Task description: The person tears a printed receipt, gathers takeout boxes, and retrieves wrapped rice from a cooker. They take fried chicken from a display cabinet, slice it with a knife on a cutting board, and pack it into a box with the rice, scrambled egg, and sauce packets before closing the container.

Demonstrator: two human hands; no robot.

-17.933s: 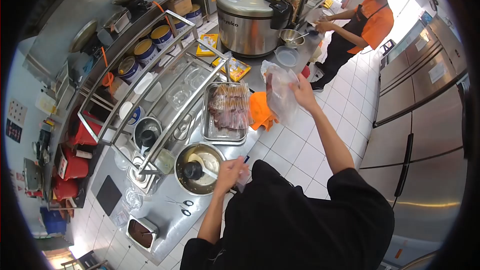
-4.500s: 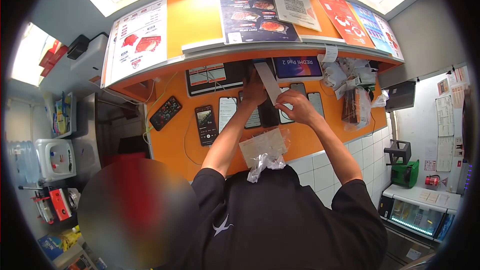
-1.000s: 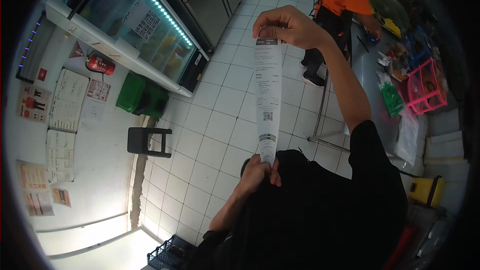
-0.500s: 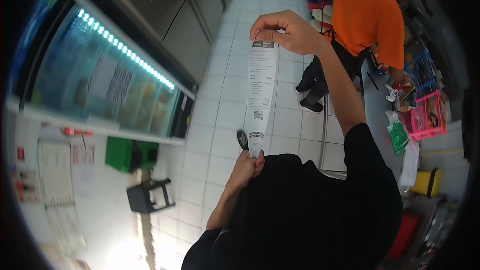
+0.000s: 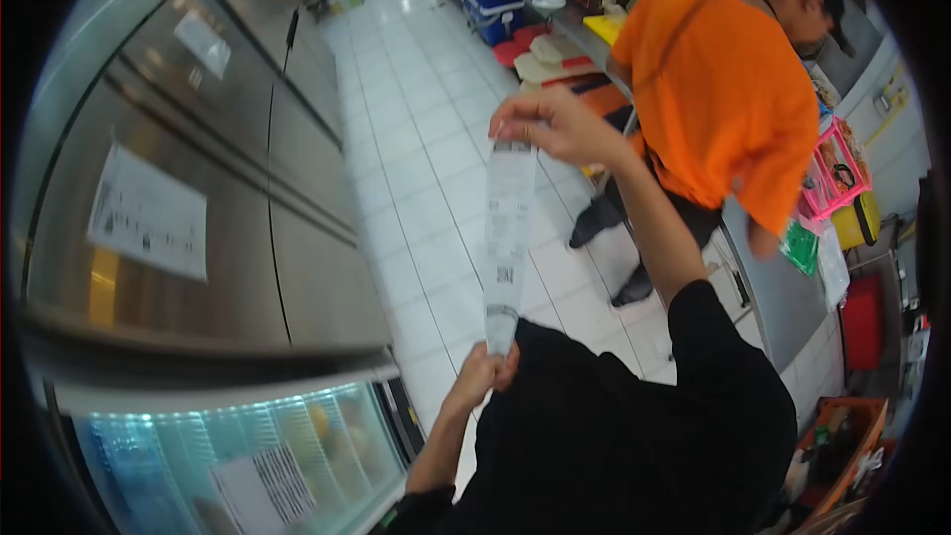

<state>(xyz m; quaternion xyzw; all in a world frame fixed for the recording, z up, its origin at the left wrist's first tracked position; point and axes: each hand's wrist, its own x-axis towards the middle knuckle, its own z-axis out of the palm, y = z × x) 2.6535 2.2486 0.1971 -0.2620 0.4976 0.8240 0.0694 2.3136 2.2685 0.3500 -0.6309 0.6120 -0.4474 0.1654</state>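
Note:
A long printed paper receipt (image 5: 507,228) with a QR code hangs stretched between my two hands. My right hand (image 5: 560,129) pinches its top end between thumb and fingers, out in front of me. Near my body, my left hand (image 5: 485,374) is closed around the lower end. The receipt is held roughly upright in view, with its print slightly blurred.
A co-worker in an orange shirt (image 5: 718,89) stands at the counter (image 5: 790,307) on the right. Steel fridge doors (image 5: 188,198) and a lit glass-front cooler (image 5: 367,436) line the left. Tiled floor (image 5: 421,149) runs ahead. A pink basket (image 5: 840,173) sits past the co-worker.
The view has swung, bringing the steel fridge and more aisle into sight. Both hands still hold the receipt, now lower in view. The co-worker appears nearer and leans over the counter.

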